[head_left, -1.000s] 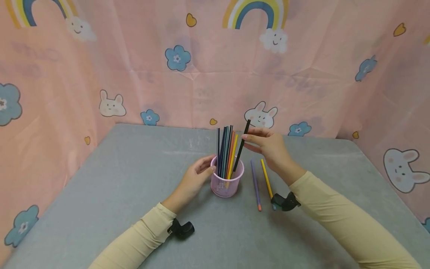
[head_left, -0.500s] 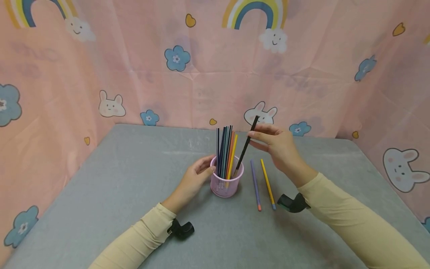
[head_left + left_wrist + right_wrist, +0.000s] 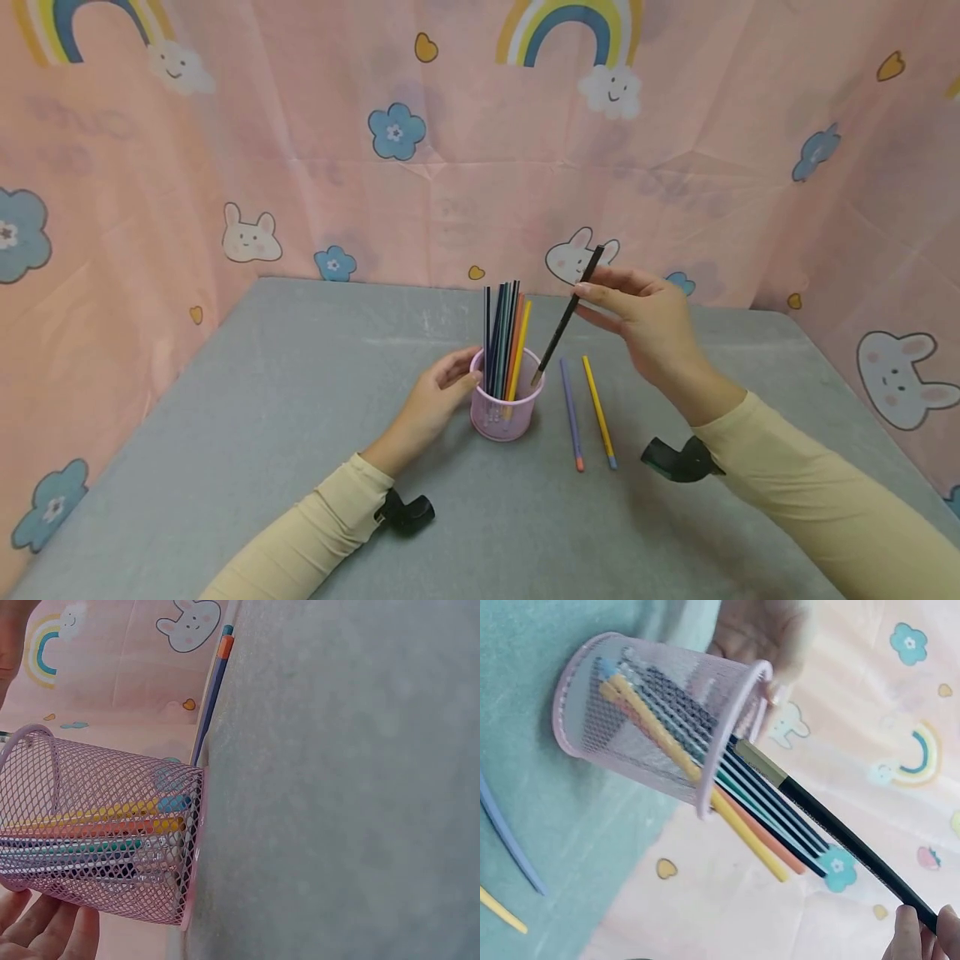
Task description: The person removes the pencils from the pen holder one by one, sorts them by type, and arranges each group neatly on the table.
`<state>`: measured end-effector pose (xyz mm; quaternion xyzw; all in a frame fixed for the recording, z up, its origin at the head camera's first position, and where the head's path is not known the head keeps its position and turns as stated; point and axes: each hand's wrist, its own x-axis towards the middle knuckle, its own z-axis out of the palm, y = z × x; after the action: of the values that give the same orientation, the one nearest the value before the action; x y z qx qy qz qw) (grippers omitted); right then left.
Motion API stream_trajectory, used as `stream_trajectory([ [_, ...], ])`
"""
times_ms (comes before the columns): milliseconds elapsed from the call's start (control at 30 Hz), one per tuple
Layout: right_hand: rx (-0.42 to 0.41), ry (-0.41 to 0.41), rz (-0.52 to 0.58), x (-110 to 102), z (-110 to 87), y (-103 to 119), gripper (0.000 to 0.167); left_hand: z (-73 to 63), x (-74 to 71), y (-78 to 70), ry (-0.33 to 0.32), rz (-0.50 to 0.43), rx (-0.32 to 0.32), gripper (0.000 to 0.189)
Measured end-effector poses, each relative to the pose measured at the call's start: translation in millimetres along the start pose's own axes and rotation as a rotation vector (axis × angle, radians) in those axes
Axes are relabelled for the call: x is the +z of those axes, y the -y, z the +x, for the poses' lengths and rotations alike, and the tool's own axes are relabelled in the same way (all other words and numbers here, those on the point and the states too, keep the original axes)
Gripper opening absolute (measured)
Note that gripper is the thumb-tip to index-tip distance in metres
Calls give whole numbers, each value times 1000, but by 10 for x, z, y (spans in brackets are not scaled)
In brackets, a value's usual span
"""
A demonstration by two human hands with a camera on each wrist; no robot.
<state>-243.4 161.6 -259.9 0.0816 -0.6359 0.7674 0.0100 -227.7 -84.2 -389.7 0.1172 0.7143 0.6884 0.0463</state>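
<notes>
A pink mesh pen cup (image 3: 501, 423) stands upright on the table, holding several pens and pencils (image 3: 82, 832), yellow and orange among dark and teal ones. My left hand (image 3: 431, 400) grips the cup's left side, its thumb at the rim and its fingers partly hidden behind the mesh. Between the thumb and fingertips of my right hand (image 3: 648, 325) is a slim black paintbrush (image 3: 566, 322) with a gold ferrule (image 3: 761, 762). The brush is tilted, its upper end leaning right and its lower end still inside the cup's rim.
Right of the cup, a purple pencil (image 3: 572, 417) and a yellow pencil (image 3: 599, 408) lie side by side on the grey table (image 3: 262, 400). A pink printed cloth (image 3: 465, 200) hangs behind and at both sides.
My right hand has moved up and to the right, drawing the paintbrush partly upward and tilting it further. My left hand and the cup have stayed in place.
</notes>
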Motion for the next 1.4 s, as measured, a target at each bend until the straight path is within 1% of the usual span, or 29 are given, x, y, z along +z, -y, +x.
stream_trajectory([
  [133,-32,0,43,-21,-14,72,10,0,-1,11,3,-1,3,46],
  [300,-38,0,72,-87,-31,110,12,11,3,17,1,2,3,46],
  [433,-37,-16,69,-175,-39,97,13,21,10,19,1,9,9,46],
  [567,-23,-37,29,-279,-54,65,15,25,14,12,1,5,14,45],
  [667,-9,-44,-23,-374,-74,35,15,27,14,6,3,2,12,46],
  [767,18,-50,-105,-466,-90,5,16,30,12,6,0,8,13,45],
  [933,90,-47,-343,-576,-80,-57,17,39,6,6,-7,6,6,45],
  [1000,112,-40,-426,-600,-65,-88,24,42,0,7,-7,0,4,45],
  [1133,166,-14,-473,-624,-24,-158,52,41,-16,15,-11,-9,2,44],
  [1200,191,2,-487,-636,-6,-197,59,30,-22,19,-15,-4,4,44],
  [1300,218,14,-530,-675,11,-254,60,20,-23,27,-12,3,1,44],
  [1400,245,0,-578,-730,28,-310,58,27,-13,38,-6,6,8,45],
])
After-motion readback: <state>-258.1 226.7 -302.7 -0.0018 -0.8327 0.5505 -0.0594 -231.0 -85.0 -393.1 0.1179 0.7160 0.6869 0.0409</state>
